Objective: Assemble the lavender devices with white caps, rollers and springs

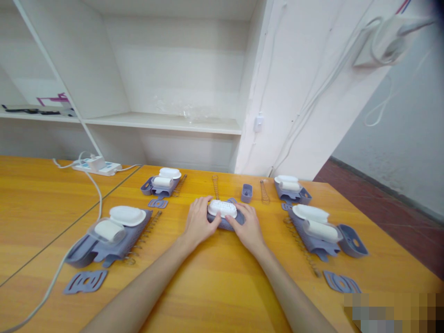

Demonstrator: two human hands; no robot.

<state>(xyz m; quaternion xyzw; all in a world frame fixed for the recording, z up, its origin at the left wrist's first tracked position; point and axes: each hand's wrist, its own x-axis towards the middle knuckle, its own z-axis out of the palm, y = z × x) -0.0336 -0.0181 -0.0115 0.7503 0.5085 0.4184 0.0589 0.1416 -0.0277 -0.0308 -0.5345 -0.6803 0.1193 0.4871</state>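
My left hand [199, 222] and my right hand [247, 226] both grip one grey-purple plastic part topped by a white bristled brush head [223, 209], which rests on the yellow wooden table [215, 282]. The fingers of each hand curl around its ends. Just behind it lie a metal spring [215, 186] and a small grey-purple cap [246, 193].
Sets of the same grey-purple and white parts lie around: near left [111, 236], far left [162, 182], far right [291, 188], near right [319, 231]. Flat grey plates [85, 281] [342, 282] and springs lie beside them. A power strip [97, 165] with cable sits at back left.
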